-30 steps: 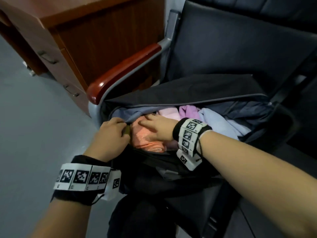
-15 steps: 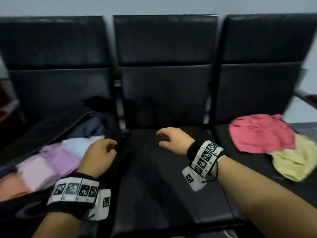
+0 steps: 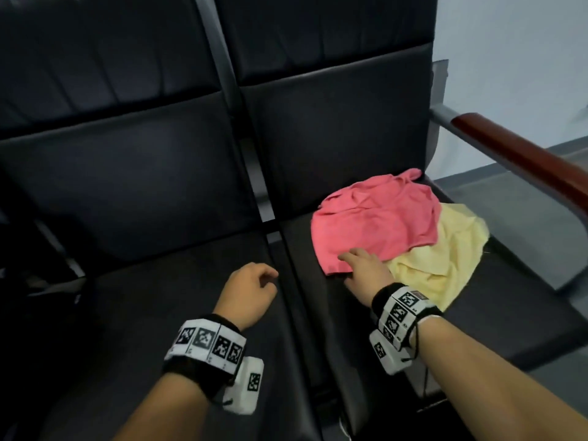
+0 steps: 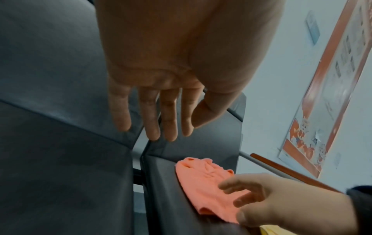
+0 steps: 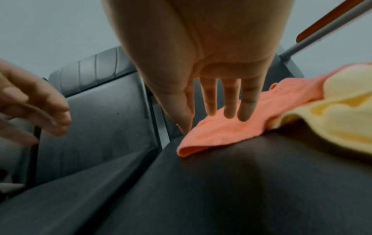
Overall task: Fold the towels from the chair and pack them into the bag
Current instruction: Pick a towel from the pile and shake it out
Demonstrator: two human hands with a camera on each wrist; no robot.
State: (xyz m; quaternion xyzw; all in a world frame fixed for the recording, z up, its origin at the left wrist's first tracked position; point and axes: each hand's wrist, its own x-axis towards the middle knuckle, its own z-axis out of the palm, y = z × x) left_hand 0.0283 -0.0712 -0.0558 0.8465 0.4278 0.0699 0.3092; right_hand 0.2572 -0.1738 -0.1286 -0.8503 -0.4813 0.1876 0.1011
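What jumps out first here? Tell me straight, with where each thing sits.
The pink towel lies crumpled on the rightmost black seat, overlapping a yellow towel beneath it. The right hand reaches with straight fingers to the pink towel's near corner. The left hand hovers, loosely curled and holding nothing, over the neighbouring seat.

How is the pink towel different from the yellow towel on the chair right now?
The pink towel lies on top, while the yellow towel sits partly under it. The pink towel is at the right hand, whose fingers reach its near edge; the yellow towel lies beside the wrist, untouched by the fingers. The pink towel lies nearer the neighbouring seat; the yellow one reaches toward the armrest side. Both are crumpled and unfolded on the same black seat.
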